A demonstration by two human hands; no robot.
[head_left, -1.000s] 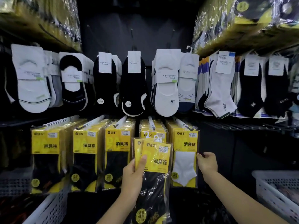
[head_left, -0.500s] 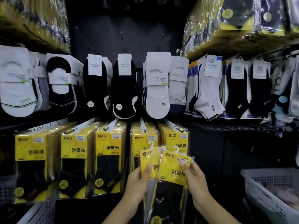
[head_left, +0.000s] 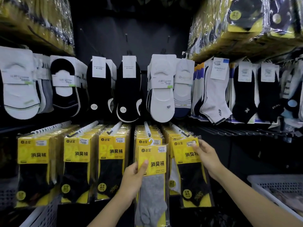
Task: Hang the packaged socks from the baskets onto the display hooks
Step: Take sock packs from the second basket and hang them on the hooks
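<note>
your left hand [head_left: 133,176] grips the grey sock pack [head_left: 153,163] by its yellow card, thumb on the front and the other fingers hidden behind. you hold it low, in front of the fourth stack on the bottom row of the rack, below the fourth hook [head_left: 147,128]. i think it is parked there so your other hand can work first. its small white hanger [head_left: 151,141] sticks up free, not on any hook.

your right hand [head_left: 207,157] pinches the top right corner of the black sock pack [head_left: 188,174]. that pack is at the front of the last stack, at the right end of the yellow row, just under the tip of the fifth hook [head_left: 177,129]. holding it by the top corner lets you steer its hanger to the hook tip. that looks like the step you are on.

i cannot tell if the black pack's hanger is over the hook yet. the shiny wrap and the packs behind hide that spot. a white sock pack [head_left: 173,177] peeks out behind it, mostly covered. the white basket [head_left: 278,185] at the bottom right is cut off by the edge, and what lies in it is too blurry to name. another basket [head_left: 44,215] at the bottom left shows only a corner. the grey pack's bottom runs out of view.
</note>
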